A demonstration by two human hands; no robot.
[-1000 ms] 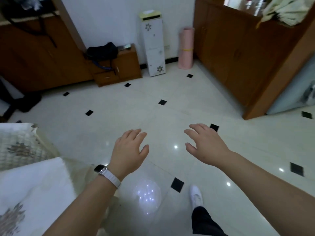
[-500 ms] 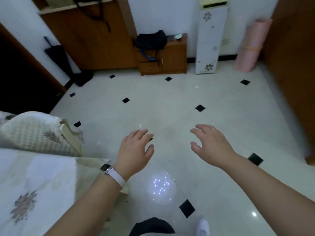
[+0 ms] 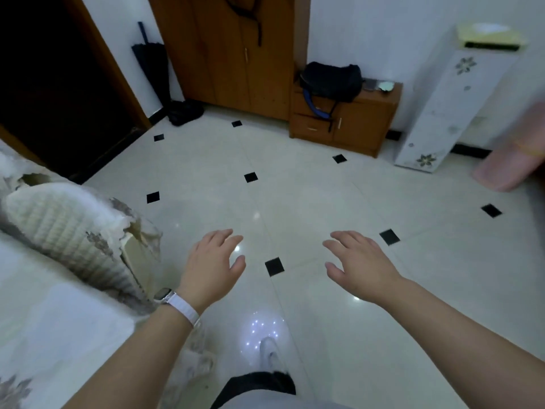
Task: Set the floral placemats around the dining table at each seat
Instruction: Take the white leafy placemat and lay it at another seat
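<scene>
1. Left hand (image 3: 213,267): palm down, fingers loosely spread, holding nothing. It hovers over the floor (image 3: 324,202), just beside the corner of the worktop (image 3: 59,320). A white watch (image 3: 174,299) sits on the wrist.
2. Right hand (image 3: 359,267): same posture, palm down, fingers relaxed, nothing in it. The two hands are well apart from each other. They are probably held out in front for balance while walking, or in readiness to reach.
3. Below the hands, a white shoe (image 3: 269,354) is planted on the tile. This reads as a person mid-stride, skirting the worktop's edge rather than working at it.
4. Task item: a ribbed cream placemat (image 3: 59,228) with a grey floral print lies at the worktop's near corner, left of the left hand. Its far edge appears to droop over the corner. The blur means I cannot tell whether it lies flat or square to a seat.
5. The worktop wears a pale cloth with its own floral motif (image 3: 11,388). No other mats are in view, and no stack of spares.
6. Judgement: one seat looks served. The hands are empty, so the next need is likely to fetch another mat or move to another side.
7. Periphery: a tall wooden cabinet (image 3: 233,54), a low cabinet (image 3: 345,122) carrying a black bag (image 3: 330,81), a furled umbrella (image 3: 150,60), and a white floral unit (image 3: 451,107).
</scene>
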